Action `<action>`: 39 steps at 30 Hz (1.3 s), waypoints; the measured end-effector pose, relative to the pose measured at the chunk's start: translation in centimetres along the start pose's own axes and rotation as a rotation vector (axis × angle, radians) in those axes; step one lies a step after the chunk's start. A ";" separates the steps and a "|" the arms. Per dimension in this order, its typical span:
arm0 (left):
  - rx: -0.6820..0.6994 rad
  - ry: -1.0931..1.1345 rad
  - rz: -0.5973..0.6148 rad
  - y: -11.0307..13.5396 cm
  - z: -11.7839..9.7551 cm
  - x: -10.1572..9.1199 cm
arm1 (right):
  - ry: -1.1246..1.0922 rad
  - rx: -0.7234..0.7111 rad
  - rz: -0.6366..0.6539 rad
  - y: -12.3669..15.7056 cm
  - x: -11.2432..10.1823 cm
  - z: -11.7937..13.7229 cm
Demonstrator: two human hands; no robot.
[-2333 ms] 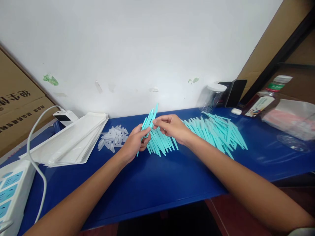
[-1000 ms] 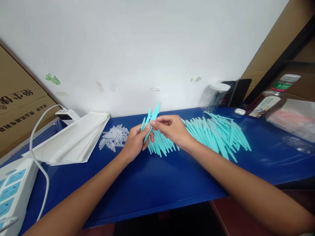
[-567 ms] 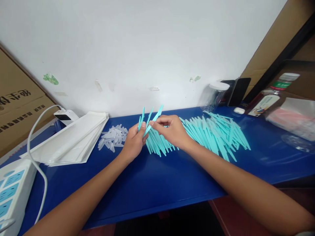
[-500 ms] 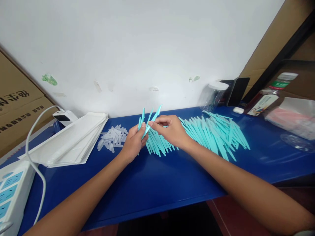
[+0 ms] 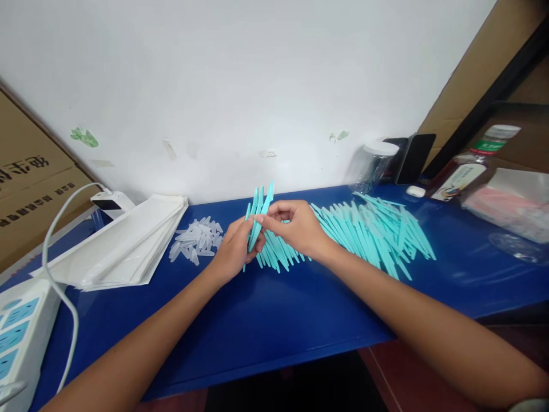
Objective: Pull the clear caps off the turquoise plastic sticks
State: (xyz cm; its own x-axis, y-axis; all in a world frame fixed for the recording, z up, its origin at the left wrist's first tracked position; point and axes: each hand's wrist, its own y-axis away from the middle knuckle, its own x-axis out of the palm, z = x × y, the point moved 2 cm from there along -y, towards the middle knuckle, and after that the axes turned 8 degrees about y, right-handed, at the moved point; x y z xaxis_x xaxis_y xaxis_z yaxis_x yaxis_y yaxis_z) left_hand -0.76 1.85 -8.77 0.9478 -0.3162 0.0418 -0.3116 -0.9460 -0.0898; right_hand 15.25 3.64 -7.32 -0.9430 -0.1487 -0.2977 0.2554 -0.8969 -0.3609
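Cardboard (image 5: 30, 189) at the far left, printed with dark characters in two lines, a large one cut off by the edge of view and a smaller one below; too skewed to read with certainty. Over on the right, a bottle (image 5: 472, 163) with a white cap, a green band bearing pale marks too small to make out, and a white label (image 5: 458, 180) with a coloured picture.

Left hand (image 5: 235, 246) closed around a small bunch of teal sticks (image 5: 259, 213), thumb in front, fingers curled behind, tops fanned slightly apart and pointing up. Right hand (image 5: 298, 226) narrow at the same bunch, thumb tip against the front stick just beside the left thumb, forefinger bent close in a pinch.

Just behind and below the held bunch, a loose row of like sticks (image 5: 277, 252) on the blue table (image 5: 240, 332). Beyond the right wrist, a larger heap (image 5: 377, 232) of the same, partly overlapping and crossed. Near the left hand, a pile of small translucent pieces (image 5: 197, 237); farther left, flat white sleeves (image 5: 124, 246) in a stack, then a power strip (image 5: 17, 332) with blue socket faces.
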 end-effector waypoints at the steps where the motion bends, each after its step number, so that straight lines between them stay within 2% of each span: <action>1: 0.014 -0.004 0.012 0.0 0.0 0.0 | -0.011 0.012 -0.006 0.0 0.0 0.0; 6: 0.060 0.060 0.053 0.2 0.5 -0.1 | -0.087 0.067 -0.012 0.0 0.2 0.0; 10: 0.045 0.114 0.070 0.3 0.8 0.0 | -0.169 0.067 0.017 0.0 0.3 0.0; 16: -0.023 0.196 0.108 0.3 0.1 0.2 | -0.178 0.054 -0.016 0.1 0.4 -0.1; 20: -0.072 0.250 0.137 0.3 0.0 0.2 | -0.183 0.044 0.049 0.3 0.4 0.5; 26: -0.107 0.259 0.196 0.1 0.4 0.1 | -0.237 0.103 0.105 0.5 0.6 1.0; 29: -0.076 0.217 0.114 0.0 0.5 -0.1 | -0.219 0.089 0.100 0.4 0.5 0.9; 36: -0.013 0.116 -0.221 -0.4 0.6 -0.8 | -0.213 0.149 -0.042 -0.2 -0.2 0.6; 39: -0.011 0.102 -0.301 -0.5 0.5 -1.1 | -0.238 0.167 -0.079 -0.3 -0.4 0.6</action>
State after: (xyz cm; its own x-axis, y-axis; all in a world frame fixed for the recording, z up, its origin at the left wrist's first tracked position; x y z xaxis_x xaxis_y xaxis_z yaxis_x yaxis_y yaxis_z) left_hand -1.63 2.68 -9.30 0.9861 -0.0273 0.1642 -0.0197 -0.9987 -0.0476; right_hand 15.39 3.67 -6.56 -0.9871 -0.1516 -0.0521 0.1594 -0.9627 -0.2187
